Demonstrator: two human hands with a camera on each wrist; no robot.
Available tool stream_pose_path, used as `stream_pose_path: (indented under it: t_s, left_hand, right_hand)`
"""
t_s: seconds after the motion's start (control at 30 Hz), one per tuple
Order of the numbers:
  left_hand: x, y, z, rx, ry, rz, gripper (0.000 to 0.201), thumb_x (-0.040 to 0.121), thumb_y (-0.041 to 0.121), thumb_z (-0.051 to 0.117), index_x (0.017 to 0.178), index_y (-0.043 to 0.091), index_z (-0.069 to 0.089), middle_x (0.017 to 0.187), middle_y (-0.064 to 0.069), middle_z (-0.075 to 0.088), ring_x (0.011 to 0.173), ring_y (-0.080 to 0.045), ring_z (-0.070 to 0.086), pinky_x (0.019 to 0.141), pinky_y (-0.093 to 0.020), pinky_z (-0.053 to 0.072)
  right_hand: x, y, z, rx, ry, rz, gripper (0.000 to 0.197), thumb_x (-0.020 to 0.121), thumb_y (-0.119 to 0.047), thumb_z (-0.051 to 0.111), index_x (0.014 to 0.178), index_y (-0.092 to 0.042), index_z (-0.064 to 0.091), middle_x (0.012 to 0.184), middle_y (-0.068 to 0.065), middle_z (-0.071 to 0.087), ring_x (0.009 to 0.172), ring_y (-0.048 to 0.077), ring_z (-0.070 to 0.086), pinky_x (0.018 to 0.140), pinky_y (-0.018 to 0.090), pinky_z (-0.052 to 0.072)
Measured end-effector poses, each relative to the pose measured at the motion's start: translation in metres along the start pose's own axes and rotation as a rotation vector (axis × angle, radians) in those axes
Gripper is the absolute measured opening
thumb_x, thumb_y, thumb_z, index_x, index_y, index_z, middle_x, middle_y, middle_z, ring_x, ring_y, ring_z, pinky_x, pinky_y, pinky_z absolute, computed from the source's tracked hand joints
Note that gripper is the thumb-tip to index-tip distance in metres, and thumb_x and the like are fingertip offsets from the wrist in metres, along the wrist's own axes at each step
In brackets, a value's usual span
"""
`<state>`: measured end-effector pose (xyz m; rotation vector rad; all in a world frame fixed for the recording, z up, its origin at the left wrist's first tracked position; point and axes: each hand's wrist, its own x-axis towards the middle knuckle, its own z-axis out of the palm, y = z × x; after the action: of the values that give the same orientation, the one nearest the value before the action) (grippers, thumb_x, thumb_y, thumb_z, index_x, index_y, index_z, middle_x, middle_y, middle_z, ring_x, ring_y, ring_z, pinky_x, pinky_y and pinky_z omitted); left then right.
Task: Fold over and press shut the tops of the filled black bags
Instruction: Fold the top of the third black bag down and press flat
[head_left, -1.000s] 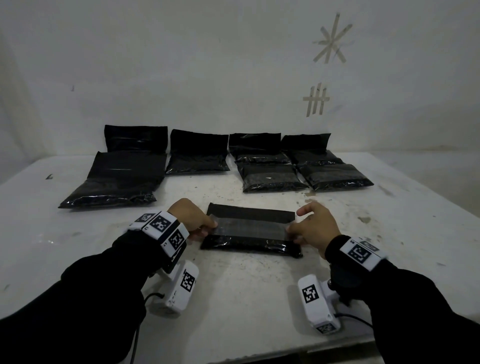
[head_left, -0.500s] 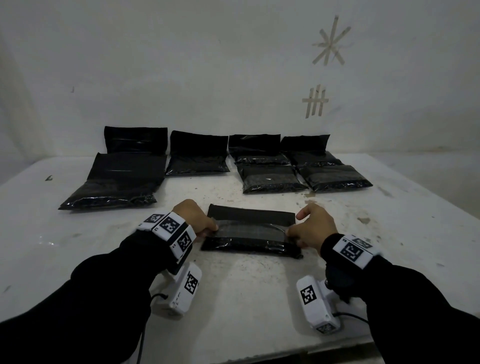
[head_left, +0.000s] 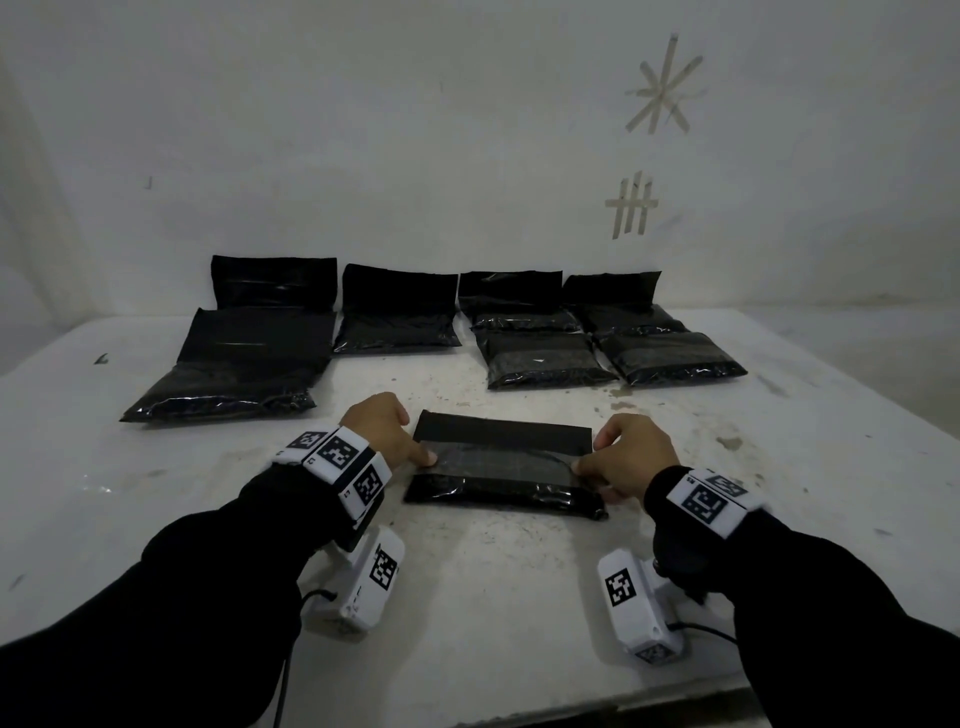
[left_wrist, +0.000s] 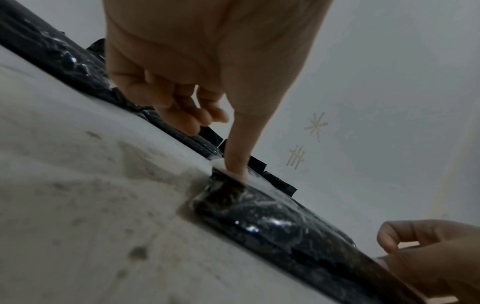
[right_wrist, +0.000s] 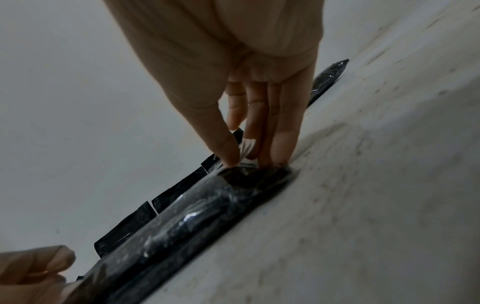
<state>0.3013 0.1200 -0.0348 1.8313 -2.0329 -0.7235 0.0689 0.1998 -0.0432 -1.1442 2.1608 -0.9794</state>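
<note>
At counter (head_left: 493, 582) front, bag (head_left: 501, 470): your left hand (head_left: 382, 428) thumb presses flap; right hand (head_left: 631, 457) grip pinches its end, wrist view only.

Both forearms reach forward in black sleeves, each wrist wrapped in a white band with black square markers. The left hand (head_left: 382, 426) is turned palm down, its thumb (left_wrist: 237, 160) stretched out straight and pressing down at the tip, while the other fingers (left_wrist: 182, 115) curl loosely under the palm. The right hand (head_left: 631, 457) mirrors it from the opposite side, thumb (right_wrist: 223, 144) and straight fingers (right_wrist: 283, 133) pointing down together, tips pressing in a close pinch.
</note>
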Motion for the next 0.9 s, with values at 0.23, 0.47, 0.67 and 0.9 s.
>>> stream_pose_path:
  t_s: [0.23,0.47,0.67,0.9]
  left_hand:
    - [0.000,0.005,0.002,0.092,-0.020,0.143,0.023,0.073,0.013,0.078,0.064,0.022,0.059,0.073,0.010,0.057,0.081,-0.010,0.055,0.072,-0.023,0.044]
    - [-0.003,0.009,0.003,0.158,-0.058,0.167,0.013,0.079,0.012,0.073,0.091,0.012,0.075,0.093,-0.004,0.073,0.081,-0.014,0.063,0.088,-0.030,0.053]
    - [-0.004,0.009,0.007,0.277,-0.090,0.189,0.024,0.082,0.012,0.065,0.105,0.010,0.073,0.102,-0.007,0.071,0.095,-0.022,0.065,0.084,-0.029,0.053]
    - [-0.005,0.010,0.010,0.392,-0.145,0.203,0.030,0.086,0.013,0.061,0.114,0.006,0.066,0.112,-0.011,0.065,0.103,-0.024,0.061,0.079,-0.025,0.046]
  right_hand:
    - [-0.001,-0.001,-0.002,-0.043,-0.038,0.011,0.028,0.074,-0.006,0.076,0.064,-0.013,0.051,0.071,0.014,0.063,0.056,0.028,0.059,0.060,0.041,0.057]
    - [-0.003,-0.002,-0.002,-0.117,-0.098,0.023,0.022,0.081,-0.011,0.073,0.064,-0.012,0.059,0.065,0.010,0.061,0.045,0.025,0.053,0.053,0.034,0.054]
    - [-0.004,0.000,-0.004,-0.147,-0.139,0.023,0.017,0.083,-0.014,0.072,0.067,-0.012,0.067,0.068,0.007,0.061,0.052,0.021,0.057,0.055,0.034,0.058]
    - [-0.007,0.001,-0.013,-0.334,-0.253,0.007,0.008,0.083,-0.010,0.068,0.084,-0.018,0.071,0.063,0.002,0.056,0.054,0.018,0.051,0.047,0.025,0.049]
